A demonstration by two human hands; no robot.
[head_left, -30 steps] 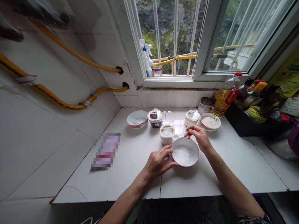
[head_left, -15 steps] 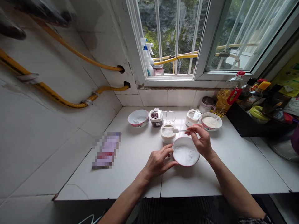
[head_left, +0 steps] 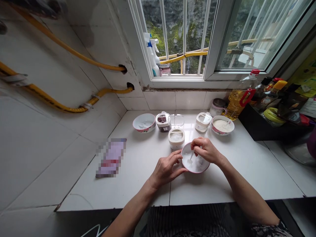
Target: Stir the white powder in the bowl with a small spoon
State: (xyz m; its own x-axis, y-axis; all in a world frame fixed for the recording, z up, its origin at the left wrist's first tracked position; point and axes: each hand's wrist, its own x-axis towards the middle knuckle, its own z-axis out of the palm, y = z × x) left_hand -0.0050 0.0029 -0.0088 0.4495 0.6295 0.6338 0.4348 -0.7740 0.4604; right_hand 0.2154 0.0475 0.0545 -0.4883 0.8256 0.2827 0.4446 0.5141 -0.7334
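A bowl with a pink rim [head_left: 201, 164] holds white, powdery stuff and stands on the white tiled counter. My left hand [head_left: 168, 168] grips its left side, thumb toward the front and fingers along the rim. Over the bowl, my right hand [head_left: 204, 149] pinches a small white spoon [head_left: 190, 160], its tip down in the white contents. Just behind the bowl sits an uncovered cream jar [head_left: 176, 140] of white grains, its clear lid [head_left: 177, 120] tipped back.
Behind are a white flowered bowl [head_left: 144, 124], a jar of dark red pieces [head_left: 163, 122], a lidded jar [head_left: 203, 122] and a bowl of pale powder [head_left: 223, 125]. An oil bottle [head_left: 238, 98] stands right; a blurred purple packet [head_left: 112, 158] lies left.
My right hand has brought the spoon from the opened cream jar down into the bowl. My left hand keeps its hold on the bowl. The view has shifted slightly.
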